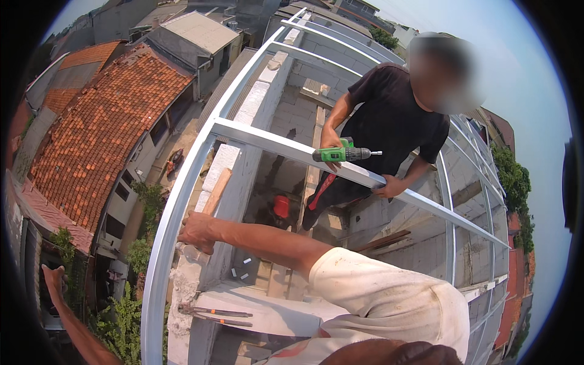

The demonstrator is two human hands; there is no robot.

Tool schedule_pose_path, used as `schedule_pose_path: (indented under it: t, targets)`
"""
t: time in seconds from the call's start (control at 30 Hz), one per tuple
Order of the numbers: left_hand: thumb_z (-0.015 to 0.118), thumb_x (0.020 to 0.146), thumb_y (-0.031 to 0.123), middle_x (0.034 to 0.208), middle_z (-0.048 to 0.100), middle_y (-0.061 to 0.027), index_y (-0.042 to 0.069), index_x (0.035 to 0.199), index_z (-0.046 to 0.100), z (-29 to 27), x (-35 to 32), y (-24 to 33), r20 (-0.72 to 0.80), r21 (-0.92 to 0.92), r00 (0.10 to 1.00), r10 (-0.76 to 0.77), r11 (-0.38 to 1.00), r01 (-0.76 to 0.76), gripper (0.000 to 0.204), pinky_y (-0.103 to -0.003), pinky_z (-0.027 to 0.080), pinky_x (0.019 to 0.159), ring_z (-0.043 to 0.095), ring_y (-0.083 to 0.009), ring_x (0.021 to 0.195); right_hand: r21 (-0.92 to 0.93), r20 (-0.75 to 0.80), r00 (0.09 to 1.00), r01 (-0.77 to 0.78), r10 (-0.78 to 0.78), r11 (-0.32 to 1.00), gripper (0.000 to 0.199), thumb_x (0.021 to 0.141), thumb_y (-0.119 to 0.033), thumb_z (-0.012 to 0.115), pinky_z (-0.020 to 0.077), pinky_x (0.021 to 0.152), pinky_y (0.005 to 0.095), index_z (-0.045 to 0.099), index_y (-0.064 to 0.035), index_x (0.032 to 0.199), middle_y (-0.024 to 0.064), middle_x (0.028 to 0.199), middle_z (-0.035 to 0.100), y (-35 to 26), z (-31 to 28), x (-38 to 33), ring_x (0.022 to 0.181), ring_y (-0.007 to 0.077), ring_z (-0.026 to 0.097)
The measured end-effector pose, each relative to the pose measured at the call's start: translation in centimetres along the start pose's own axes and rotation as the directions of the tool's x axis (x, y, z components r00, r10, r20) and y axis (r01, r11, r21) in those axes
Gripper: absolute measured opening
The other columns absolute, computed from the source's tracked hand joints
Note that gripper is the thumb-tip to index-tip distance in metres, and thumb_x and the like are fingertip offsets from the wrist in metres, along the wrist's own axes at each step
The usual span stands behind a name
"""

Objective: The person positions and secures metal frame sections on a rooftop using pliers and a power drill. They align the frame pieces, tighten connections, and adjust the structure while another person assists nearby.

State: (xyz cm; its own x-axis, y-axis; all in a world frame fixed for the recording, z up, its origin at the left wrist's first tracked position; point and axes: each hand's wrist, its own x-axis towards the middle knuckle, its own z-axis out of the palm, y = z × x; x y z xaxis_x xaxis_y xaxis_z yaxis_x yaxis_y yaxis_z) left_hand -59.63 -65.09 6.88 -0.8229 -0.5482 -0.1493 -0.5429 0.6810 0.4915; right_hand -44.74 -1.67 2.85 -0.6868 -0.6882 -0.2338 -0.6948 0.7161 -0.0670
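Observation:
My left hand (55, 281) is at the far left, raised beyond the wall, with thumb and a finger apart and nothing held. My right hand does not show; a brown, skin-like shape at the lower edge is too close to make out. My bent leg in white shorts (377, 292) reaches across, its bare foot (198, 232) on the block wall (234, 143) beside a long silver metal beam (182, 201). Opposite, a co-worker in a black shirt holds a green cordless drill (344, 154) and grips a silver cross beam (286, 146) with the other hand.
Several more metal beams (451, 225) form an open roof frame. Inside the walls there is a deep drop, with a red rounded thing (281, 205) below. Thin rods with orange marks (216, 315) lie on the wall top. Left, beyond the wall, stands a tiled-roof house (109, 146).

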Motion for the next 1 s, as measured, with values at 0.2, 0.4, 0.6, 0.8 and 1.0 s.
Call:
schedule_pose_path:
  t: [0.2,0.4,0.6,0.8,1.0]
  targets:
    - [0.068,0.090,0.015,0.065,0.057,-0.0062,0.000,0.167,0.020,3.5,-4.2,1.0,-0.070,0.130,0.996,0.051,0.991,-0.042,0.092,-0.036,0.040,0.048,0.052,-0.0153,0.053,-0.022,0.065,0.998,-0.021,0.023,1.000,0.057,0.055,-0.024,0.082,0.0501,0.093,0.0453,0.072,-0.0172,0.111,0.0016,0.104,0.074,-0.5,0.1,0.3,0.108,0.0284,0.071]
    - [0.069,0.090,0.017,0.065,0.056,-0.0055,-0.001,0.166,0.023,5.2,-7.3,0.2,-0.067,0.130,0.985,0.158,0.980,-0.148,0.091,-0.035,0.042,0.051,0.051,-0.0147,0.055,-0.027,0.108,0.994,-0.017,0.020,0.999,0.059,0.054,-0.026,0.086,0.0505,0.094,0.0451,0.073,-0.0180,0.111,0.0004,0.105,0.075,-0.5,-1.1,-0.6,0.110,0.0275,0.070]
    - [0.072,0.098,0.034,0.064,0.049,-0.0025,0.003,0.167,0.026,9.1,-13.2,-5.3,0.075,-0.229,0.861,0.504,0.849,-0.477,0.089,-0.036,0.038,0.053,0.043,-0.0141,0.055,-0.062,0.102,0.995,-0.016,0.022,0.998,0.061,0.054,-0.030,0.090,0.0521,0.092,0.0449,0.074,-0.0188,0.112,-0.0005,0.104,0.076,-0.7,-1.7,-0.4,0.111,0.0271,0.070]
    - [0.062,0.103,0.049,0.123,0.065,-0.0211,-0.001,0.155,0.046,15.4,-25.6,-6.1,0.153,0.002,0.745,0.649,0.754,-0.657,0.074,-0.054,0.044,0.099,0.063,-0.0385,0.111,-0.074,0.060,0.998,-0.026,0.031,0.997,0.051,0.050,-0.030,0.088,0.0511,0.094,0.0420,0.078,-0.0248,0.099,-0.0016,0.097,0.077,-0.4,-0.2,-0.6,0.101,0.0275,0.075]
    - [0.051,0.108,0.049,0.144,0.058,-0.0263,0.000,0.150,0.053,19.4,-31.9,-8.7,0.105,0.632,0.611,0.784,0.422,-0.650,0.064,-0.058,0.035,0.115,0.056,-0.0454,0.131,-0.076,0.045,0.999,-0.016,0.020,0.997,0.055,0.050,-0.031,0.089,0.0509,0.093,0.0427,0.077,-0.0256,0.103,-0.0018,0.098,0.077,-0.4,-0.5,0.3,0.103,0.0262,0.074]
